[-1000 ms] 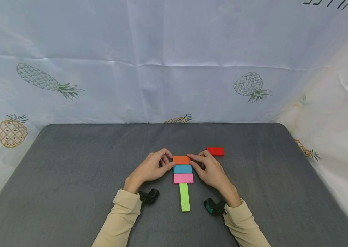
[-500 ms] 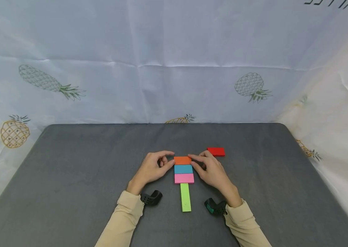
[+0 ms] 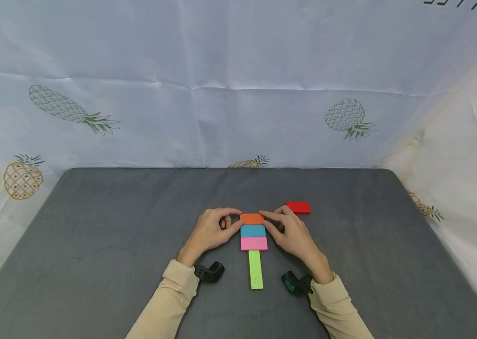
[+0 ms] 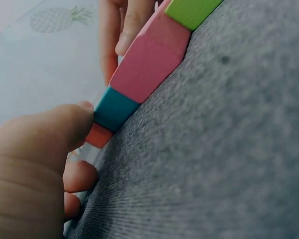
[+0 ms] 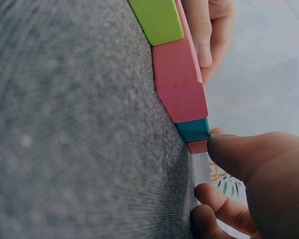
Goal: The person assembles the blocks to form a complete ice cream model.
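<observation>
Flat rectangular wooden blocks form a column on the grey table: an orange block (image 3: 251,219) at the far end, then a blue block (image 3: 253,230) and a pink block (image 3: 253,243), all lying crosswise. A green block (image 3: 255,269) lies lengthwise below the pink one. My left hand (image 3: 212,230) has thumb and forefinger at the orange block's left end, pinching its corners. At the right end, my right hand (image 3: 292,235) pinches the same block, forefinger at the far corner and thumb at the near one. In both wrist views, the thumbs overlap the blue and orange blocks' sides.
A red block (image 3: 298,207) lies behind my right hand's knuckles. Dark straps with black devices (image 3: 210,272) sit at both wrists. Past the table's far edge hangs a white cloth (image 3: 221,127) printed with pineapples.
My left forefinger has straightened and come to the orange block's far left corner. The right hand stays at the block's right end, and the head view has shifted slightly.
</observation>
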The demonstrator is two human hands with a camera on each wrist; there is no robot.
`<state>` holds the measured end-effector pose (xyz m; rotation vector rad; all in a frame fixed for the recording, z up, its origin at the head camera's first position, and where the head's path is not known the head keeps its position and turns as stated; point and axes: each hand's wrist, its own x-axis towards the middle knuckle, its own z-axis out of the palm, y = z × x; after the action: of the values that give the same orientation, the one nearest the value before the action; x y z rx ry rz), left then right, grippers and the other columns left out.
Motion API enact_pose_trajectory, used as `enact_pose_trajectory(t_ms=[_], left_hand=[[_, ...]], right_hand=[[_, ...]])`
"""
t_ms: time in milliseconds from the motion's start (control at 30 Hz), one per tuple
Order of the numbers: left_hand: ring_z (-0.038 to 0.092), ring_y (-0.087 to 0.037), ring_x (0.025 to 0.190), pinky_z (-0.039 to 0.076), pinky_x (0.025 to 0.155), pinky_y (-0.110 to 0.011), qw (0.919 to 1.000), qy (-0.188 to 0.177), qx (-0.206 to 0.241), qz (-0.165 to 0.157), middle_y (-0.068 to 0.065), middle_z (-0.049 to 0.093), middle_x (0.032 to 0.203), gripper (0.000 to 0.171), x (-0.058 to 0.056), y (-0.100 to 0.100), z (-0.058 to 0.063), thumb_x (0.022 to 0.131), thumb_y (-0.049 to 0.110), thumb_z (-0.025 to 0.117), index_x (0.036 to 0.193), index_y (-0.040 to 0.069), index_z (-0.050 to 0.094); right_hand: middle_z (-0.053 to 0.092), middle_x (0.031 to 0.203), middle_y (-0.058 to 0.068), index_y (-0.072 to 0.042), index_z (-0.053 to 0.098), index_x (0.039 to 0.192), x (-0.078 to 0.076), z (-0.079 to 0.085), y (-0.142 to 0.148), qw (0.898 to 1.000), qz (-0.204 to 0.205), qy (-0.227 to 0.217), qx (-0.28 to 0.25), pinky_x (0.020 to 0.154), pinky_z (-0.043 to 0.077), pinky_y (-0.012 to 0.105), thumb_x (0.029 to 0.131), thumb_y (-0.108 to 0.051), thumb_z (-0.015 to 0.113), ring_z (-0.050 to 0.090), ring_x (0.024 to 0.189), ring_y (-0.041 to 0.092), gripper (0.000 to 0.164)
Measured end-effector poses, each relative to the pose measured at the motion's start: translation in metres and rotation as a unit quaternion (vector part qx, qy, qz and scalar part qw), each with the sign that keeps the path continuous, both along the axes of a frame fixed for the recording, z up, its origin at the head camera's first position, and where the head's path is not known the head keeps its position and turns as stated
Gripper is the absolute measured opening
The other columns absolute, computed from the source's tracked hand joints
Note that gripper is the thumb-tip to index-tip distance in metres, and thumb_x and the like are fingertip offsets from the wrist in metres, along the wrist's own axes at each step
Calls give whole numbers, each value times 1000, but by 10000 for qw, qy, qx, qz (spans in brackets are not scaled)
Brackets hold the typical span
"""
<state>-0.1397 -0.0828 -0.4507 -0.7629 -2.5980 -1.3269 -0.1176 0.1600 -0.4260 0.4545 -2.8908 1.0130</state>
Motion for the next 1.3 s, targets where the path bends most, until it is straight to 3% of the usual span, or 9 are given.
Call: enact_pose_trajectory(t_ms=[767, 1300], left_hand=[[41, 2, 53, 38, 52, -19, 9999, -31, 99, 27, 6, 55, 62, 19, 0, -1, 0, 93, 20, 75, 109, 9, 77], [39, 2, 51, 36, 51, -18, 9999, -51, 101, 27, 7, 54, 60, 18, 0, 1, 2, 93, 20, 76, 108, 9, 77]], right_hand=[[61, 100, 6, -14, 72, 130, 0, 2, -1, 10000, -4, 58, -48, 60, 40, 22, 96, -21, 73, 47, 70, 9, 35], [64, 86, 7, -3, 75, 118, -8, 6, 27, 9954, 210, 596, -715, 61, 49, 23, 91, -5, 75, 55, 64, 6, 28]])
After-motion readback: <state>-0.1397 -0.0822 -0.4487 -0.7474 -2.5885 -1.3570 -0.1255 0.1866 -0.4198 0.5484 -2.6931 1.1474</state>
